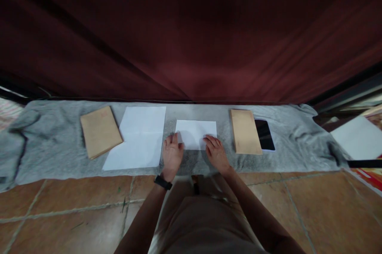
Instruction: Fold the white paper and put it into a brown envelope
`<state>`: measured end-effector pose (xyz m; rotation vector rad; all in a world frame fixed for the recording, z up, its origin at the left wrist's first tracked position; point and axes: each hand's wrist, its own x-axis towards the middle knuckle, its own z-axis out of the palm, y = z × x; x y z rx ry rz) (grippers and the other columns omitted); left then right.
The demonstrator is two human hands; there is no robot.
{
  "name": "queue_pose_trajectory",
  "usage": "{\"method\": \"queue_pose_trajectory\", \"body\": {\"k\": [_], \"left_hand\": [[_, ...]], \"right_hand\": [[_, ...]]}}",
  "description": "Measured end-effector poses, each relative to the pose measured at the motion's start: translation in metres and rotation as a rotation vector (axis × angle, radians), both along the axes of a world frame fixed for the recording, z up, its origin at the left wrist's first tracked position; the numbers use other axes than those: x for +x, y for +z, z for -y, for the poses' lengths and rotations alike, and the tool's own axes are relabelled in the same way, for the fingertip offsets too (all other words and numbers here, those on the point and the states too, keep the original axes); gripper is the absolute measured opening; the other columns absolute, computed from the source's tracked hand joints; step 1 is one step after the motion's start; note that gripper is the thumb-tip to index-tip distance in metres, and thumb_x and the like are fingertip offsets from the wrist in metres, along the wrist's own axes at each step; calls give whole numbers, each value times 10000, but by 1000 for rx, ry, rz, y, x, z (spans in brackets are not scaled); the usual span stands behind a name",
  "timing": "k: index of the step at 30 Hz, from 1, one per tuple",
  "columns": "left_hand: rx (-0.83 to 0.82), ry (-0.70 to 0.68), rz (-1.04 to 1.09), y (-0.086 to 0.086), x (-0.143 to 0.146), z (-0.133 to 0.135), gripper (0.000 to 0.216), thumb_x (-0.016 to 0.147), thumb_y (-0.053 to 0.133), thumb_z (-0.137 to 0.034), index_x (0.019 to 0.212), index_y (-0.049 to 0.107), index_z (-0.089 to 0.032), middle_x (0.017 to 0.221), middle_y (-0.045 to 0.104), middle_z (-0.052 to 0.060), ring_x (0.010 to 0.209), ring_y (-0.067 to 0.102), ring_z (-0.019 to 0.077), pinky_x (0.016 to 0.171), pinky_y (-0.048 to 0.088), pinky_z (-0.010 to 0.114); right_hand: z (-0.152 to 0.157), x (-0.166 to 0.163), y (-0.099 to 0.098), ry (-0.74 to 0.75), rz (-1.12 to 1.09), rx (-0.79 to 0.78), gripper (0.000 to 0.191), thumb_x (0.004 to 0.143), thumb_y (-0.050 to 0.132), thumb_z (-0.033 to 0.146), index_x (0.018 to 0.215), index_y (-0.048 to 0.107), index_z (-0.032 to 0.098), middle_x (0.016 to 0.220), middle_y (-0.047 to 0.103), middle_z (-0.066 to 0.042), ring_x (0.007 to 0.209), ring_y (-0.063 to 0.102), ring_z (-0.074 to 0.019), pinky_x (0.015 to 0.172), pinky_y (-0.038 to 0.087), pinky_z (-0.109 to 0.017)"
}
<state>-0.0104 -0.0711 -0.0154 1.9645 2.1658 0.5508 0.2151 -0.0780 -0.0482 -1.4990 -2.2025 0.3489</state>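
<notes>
Hands both flat and open, left hand (172, 154) on the near-left corner and right hand (216, 152) on the near-right corner of the folded white sheet (195, 132) midway along the grey cloth (53, 142), probably pinning it so it doesn't slide.

A brown envelope (100, 131) lies beside a white sheet (139, 138) on grey cloth (53, 142).

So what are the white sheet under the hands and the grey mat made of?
The sheet looks like paper: thin, matte white, lying flat. The mat seems to be soft cloth, maybe fleece: fuzzy grey, wrinkled at its ends.
</notes>
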Motion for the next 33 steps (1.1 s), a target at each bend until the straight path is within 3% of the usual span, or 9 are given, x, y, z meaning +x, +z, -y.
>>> {"method": "queue_pose_trajectory", "body": {"k": [7,12,16,19,21,26,28,33], "left_hand": [[-90,70,201,-2,-2,0,475,866,601,-140,1340,614,-166,1246,617,152,1092,670,285,1032,533,451],[-100,32,335,-10,-7,4,442,841,598,-107,1266,669,-204,1203,656,114,1050,701,275,1016,562,448],[-60,34,302,-8,-7,9,437,846,601,-115,1269,671,-202,1239,655,131,1070,694,290,1013,565,462],[27,45,173,-3,-1,10,431,899,551,-135,1316,644,-185,1377,600,175,1236,620,340,1083,500,551],[86,-38,144,0,8,11,424,968,478,-177,1372,605,-178,1491,534,186,1360,538,339,1136,452,560],[38,-470,168,-7,41,13,502,1052,393,-324,1521,459,-158,1610,451,137,1528,358,259,1258,319,479],[7,-520,124,-11,52,12,559,1050,408,-387,1559,408,-155,1631,421,133,1554,305,271,1277,265,511],[-7,-496,12,-19,60,5,617,1066,342,-434,1581,361,-95,1653,368,157,1573,252,269,1288,221,517]], "right_hand": [[-2,3,5,22,16,0,419,983,470,107,1361,618,212,1450,604,-103,1345,539,-257,1159,405,-482],[-4,3,8,21,21,-5,385,981,495,105,1327,637,194,1439,613,-106,1326,556,-247,1177,391,-470],[-5,-1,10,11,2,-10,380,998,485,127,1341,636,196,1444,615,-106,1342,556,-253,1172,402,-476],[-6,-6,11,41,-24,-5,403,1007,480,149,1384,615,188,1472,601,-108,1377,532,-253,1172,415,-475],[-6,-9,10,91,-34,-4,421,999,480,142,1394,613,193,1491,587,-103,1392,522,-244,1176,421,-472],[-5,-8,5,143,-38,-26,539,930,461,77,1443,581,193,1506,575,-103,1412,509,-248,1214,394,-505],[-4,-6,2,128,-36,-31,582,911,463,73,1480,544,167,1526,553,-118,1436,483,-247,1232,378,-494],[-3,-5,-2,98,4,-39,619,934,450,98,1551,453,140,1568,506,-125,1475,437,-236,1258,337,-456]]}}
